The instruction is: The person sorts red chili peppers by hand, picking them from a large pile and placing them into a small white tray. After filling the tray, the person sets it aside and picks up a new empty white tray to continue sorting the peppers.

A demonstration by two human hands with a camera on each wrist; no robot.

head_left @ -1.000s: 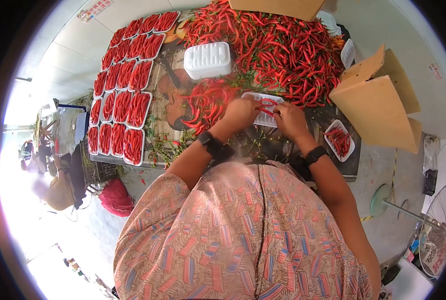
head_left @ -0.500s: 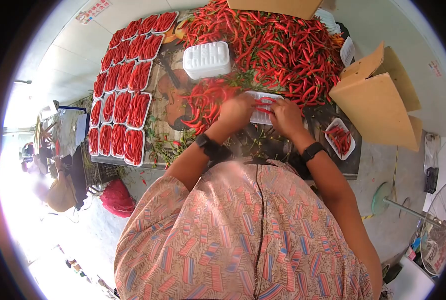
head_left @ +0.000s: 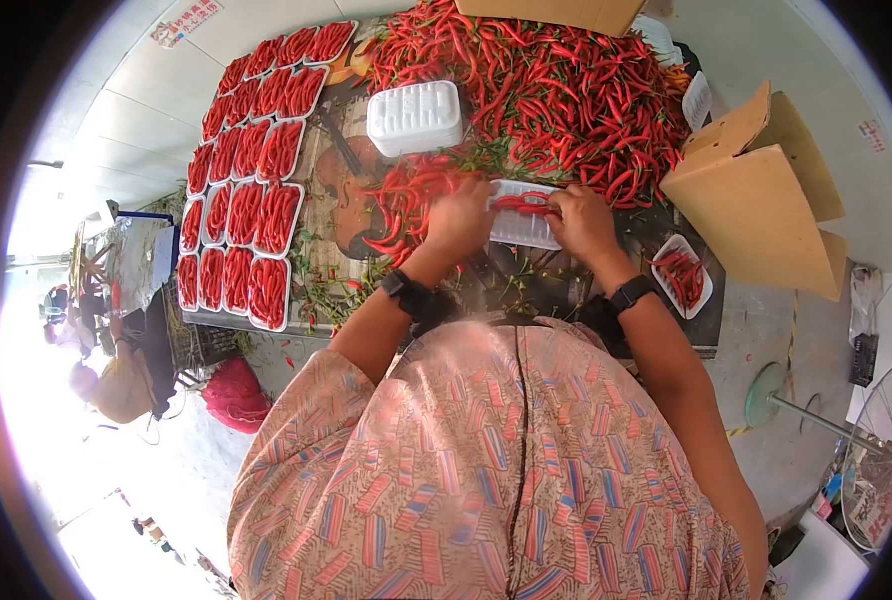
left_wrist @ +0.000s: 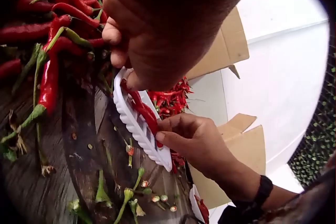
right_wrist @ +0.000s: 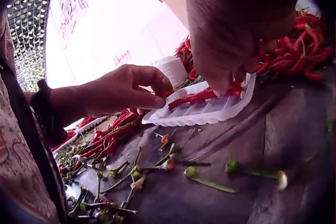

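A white ribbed plastic tray (head_left: 524,233) lies on the table between the two hands. A few red chilies (head_left: 522,204) without stems lie lengthwise along its far side. My left hand (head_left: 459,222) is at the tray's left end, thumb and fingers pinching the chilies' ends. At the other end my right hand (head_left: 584,226) pinches the chilies, its fingertips down inside the tray in the right wrist view. Left of the tray, loose chilies (left_wrist: 50,79) with green stems lie beside my left hand, partly hidden by it.
Rows of filled trays (head_left: 278,215) cover the table's left side. A stack of white trays (head_left: 415,118) stands behind my hands, a big chili heap (head_left: 576,110) at the back right. Rightward are a part-filled tray (head_left: 682,276) and a cardboard box (head_left: 756,200). Cut green stems (right_wrist: 207,181) litter the table.
The chilies held between both hands have come down into the tray and lie along its far side. The hands have drawn apart, the left one moving leftward.
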